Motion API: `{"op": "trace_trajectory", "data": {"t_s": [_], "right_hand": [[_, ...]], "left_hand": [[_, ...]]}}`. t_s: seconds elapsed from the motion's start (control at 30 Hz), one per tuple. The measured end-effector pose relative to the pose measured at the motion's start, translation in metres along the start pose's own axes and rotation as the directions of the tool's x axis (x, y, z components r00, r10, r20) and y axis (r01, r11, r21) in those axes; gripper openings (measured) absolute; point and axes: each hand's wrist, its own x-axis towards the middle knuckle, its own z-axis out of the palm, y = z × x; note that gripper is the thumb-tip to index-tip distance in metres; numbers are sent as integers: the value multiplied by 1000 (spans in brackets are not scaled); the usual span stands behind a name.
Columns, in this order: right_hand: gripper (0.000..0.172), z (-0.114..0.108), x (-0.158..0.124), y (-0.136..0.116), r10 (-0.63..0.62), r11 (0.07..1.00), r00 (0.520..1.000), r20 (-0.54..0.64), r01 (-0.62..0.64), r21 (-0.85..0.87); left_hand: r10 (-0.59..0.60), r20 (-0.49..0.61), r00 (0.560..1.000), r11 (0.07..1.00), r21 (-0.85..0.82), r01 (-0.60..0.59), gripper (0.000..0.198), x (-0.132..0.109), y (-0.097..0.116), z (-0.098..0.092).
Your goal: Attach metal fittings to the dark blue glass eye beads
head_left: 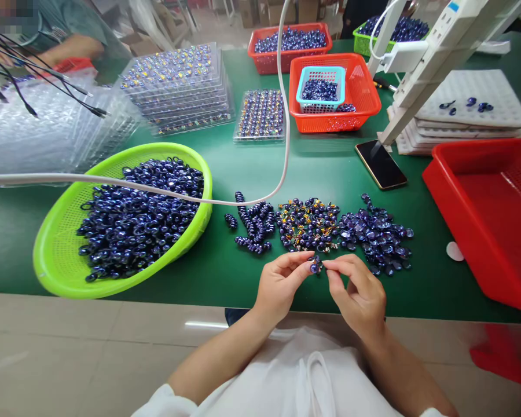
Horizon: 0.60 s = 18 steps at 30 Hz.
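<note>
My left hand point(280, 284) and my right hand point(358, 292) meet at the near edge of the green table point(226, 266), both pinching one small shiny blue bead piece point(315, 265) between their fingertips. Just beyond them lie three small heaps: stacked blue pieces point(254, 223) on the left, blue pieces with gold clips point(306, 223) in the middle, and loose blue stones point(377, 234) on the right. A lime green round basket point(58, 255) full of dark blue ring pieces sits to the left.
A white cable point(285, 116) loops across the table. An orange basket point(364, 92) holds a small teal basket, with clear bead trays point(178, 87) behind. A phone point(381, 164), white foam trays point(495, 92) and a red bin point(469, 197) are on the right. Another person's arm point(69, 49) is far left.
</note>
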Motion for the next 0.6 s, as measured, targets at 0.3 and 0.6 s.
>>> {"op": "trace_trajectory", "data": {"t_s": [0.3, 0.6], "right_hand": [[28, 1, 7, 5, -166, 986, 986, 10, 165, 27], [25, -6, 13, 9, -241, 970, 969, 57, 242, -11]], "left_hand": [[87, 41, 995, 987, 131, -92, 17, -5, 1, 2], [175, 162, 971, 925, 310, -219, 18, -6, 5, -4]]}}
